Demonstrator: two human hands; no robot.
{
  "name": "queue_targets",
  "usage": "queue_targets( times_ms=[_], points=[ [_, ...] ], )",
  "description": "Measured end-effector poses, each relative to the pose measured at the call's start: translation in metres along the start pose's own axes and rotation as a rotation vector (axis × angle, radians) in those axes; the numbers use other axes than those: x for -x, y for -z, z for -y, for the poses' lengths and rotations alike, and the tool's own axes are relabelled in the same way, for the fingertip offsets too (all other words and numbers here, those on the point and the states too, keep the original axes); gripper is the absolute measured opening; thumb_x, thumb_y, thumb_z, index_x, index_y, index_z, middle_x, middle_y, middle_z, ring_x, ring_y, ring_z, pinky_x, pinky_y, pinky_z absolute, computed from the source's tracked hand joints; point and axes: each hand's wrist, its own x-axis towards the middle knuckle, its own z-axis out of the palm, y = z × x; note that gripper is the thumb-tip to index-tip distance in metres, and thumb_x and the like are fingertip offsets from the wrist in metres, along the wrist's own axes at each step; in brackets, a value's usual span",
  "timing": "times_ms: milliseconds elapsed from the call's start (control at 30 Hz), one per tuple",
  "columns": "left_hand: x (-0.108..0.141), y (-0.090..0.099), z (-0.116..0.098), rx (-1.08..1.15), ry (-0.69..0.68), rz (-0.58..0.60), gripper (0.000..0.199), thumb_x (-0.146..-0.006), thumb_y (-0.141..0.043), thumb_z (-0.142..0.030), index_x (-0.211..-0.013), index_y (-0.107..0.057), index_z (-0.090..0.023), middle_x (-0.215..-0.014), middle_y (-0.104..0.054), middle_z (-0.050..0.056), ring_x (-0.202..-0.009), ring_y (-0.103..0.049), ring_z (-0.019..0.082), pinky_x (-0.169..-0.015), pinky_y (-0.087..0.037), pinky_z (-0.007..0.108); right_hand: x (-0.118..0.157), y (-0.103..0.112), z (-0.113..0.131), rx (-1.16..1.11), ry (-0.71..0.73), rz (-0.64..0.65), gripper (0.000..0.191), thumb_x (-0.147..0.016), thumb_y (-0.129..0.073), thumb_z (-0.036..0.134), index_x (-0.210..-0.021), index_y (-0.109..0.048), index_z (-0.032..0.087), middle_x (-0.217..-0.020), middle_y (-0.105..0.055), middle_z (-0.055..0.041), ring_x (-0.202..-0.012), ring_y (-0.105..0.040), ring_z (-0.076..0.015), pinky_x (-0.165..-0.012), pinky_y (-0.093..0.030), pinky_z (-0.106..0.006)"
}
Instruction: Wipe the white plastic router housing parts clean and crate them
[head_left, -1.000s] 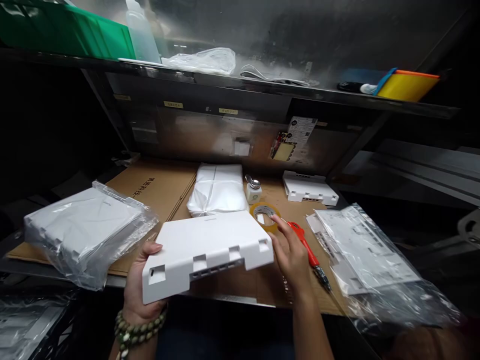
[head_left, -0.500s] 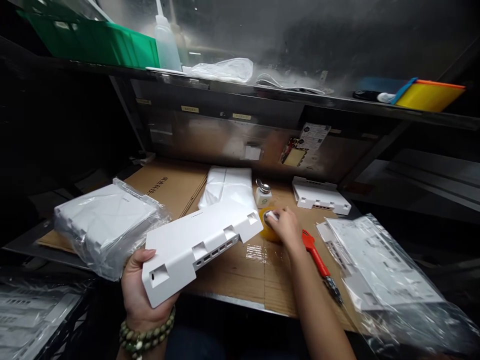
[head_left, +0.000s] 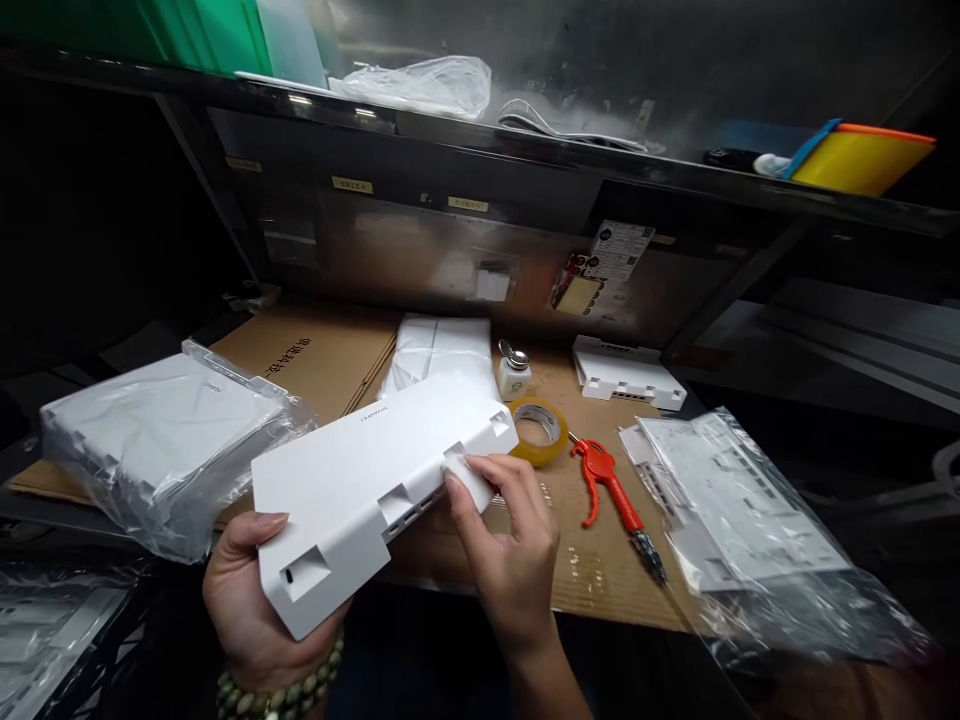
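A white plastic casing (head_left: 337,470) with a row of port openings is tilted in front of me. My left hand (head_left: 262,590) grips its lower left end, thumb on top. Between the thumb and fingers of my right hand (head_left: 510,530) is a small white pad (head_left: 474,484), held against the port edge near the casing's right end. Just beyond that end lies a roll of yellow tape (head_left: 556,430). A red air gun (head_left: 615,490) rests to the right of the tape.
Bagged white casings lie at left (head_left: 165,430) and right (head_left: 735,500). Behind are white wrapping sheets (head_left: 450,350), a pump bottle (head_left: 514,375) and another white casing (head_left: 626,370). A metal shelf (head_left: 420,125) crosses above the cardboard-covered table (head_left: 585,570).
My right hand has moved left from the tape roll to the casing, bringing the white pad. The tape and air gun are now uncovered. The view has shifted slightly.
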Motion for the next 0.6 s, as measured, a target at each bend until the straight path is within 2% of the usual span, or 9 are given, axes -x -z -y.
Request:
queue_targets(
  times_ms=[133,200,333,467,533,600],
  points=[
    [0.004,-0.015,0.006,-0.029,-0.124,-0.294,0.069,-0.06,-0.054,-0.011,-0.125,-0.072,-0.026,-0.074,-0.081,0.001,-0.058,-0.077,0.03,-0.064,-0.067,0.042,0.005,-0.006,0.004,0.013,0.056,0.01,0.02,-0.091,-0.072,0.012,-0.11,-0.072,0.018,-0.102,-0.068,-0.0058,-0.096,-0.068,-0.0155,-0.087,-0.056,-0.028],
    [0.004,-0.021,0.009,-0.036,-0.15,-0.373,0.072,-0.059,-0.053,-0.011,-0.127,-0.07,-0.025,-0.076,-0.082,0.002,-0.057,-0.076,0.029,-0.069,-0.067,0.044,0.01,-0.008,0.009,-0.012,0.093,0.044,0.021,-0.089,-0.073,0.011,-0.11,-0.071,0.017,-0.101,-0.068,-0.0062,-0.094,-0.068,-0.0157,-0.085,-0.057,-0.028],
    [0.004,-0.029,0.012,-0.062,-0.154,-0.414,0.076,-0.058,-0.05,-0.011,-0.131,-0.068,-0.025,-0.079,-0.082,0.002,-0.056,-0.076,0.029,-0.081,-0.066,0.051,0.011,-0.006,0.008,-0.033,0.102,0.049,0.022,-0.089,-0.073,0.01,-0.11,-0.072,0.017,-0.1,-0.068,-0.0061,-0.093,-0.068,-0.0157,-0.084,-0.057,-0.027],
    [0.005,-0.035,0.014,-0.067,-0.138,-0.482,0.079,-0.058,-0.05,-0.012,-0.134,-0.065,-0.028,-0.082,-0.083,-0.001,-0.057,-0.076,0.028,-0.084,-0.065,0.05,0.008,-0.002,0.004,0.017,0.048,-0.007,0.019,-0.09,-0.072,0.011,-0.107,-0.073,0.019,-0.101,-0.068,-0.0064,-0.095,-0.068,-0.0168,-0.086,-0.056,-0.028],
    [0.006,-0.036,0.015,-0.076,-0.126,-0.498,0.076,-0.062,-0.05,-0.012,-0.135,-0.064,-0.028,-0.083,-0.083,-0.001,-0.058,-0.076,0.026,-0.084,-0.065,0.048,0.01,-0.001,0.007,-0.024,0.053,0.058,0.02,-0.09,-0.072,0.012,-0.109,-0.073,0.019,-0.101,-0.068,-0.0061,-0.094,-0.068,-0.0167,-0.084,-0.056,-0.028],
    [0.006,-0.032,0.015,-0.114,-0.111,-0.445,0.072,-0.067,-0.049,-0.013,-0.136,-0.064,-0.027,-0.081,-0.082,-0.002,-0.058,-0.076,0.025,-0.085,-0.065,0.047,0.013,0.001,0.012,-0.117,0.035,0.16,0.022,-0.089,-0.073,0.014,-0.11,-0.073,0.021,-0.099,-0.069,-0.0046,-0.091,-0.069,-0.0159,-0.08,-0.057,-0.026]
  ],
)
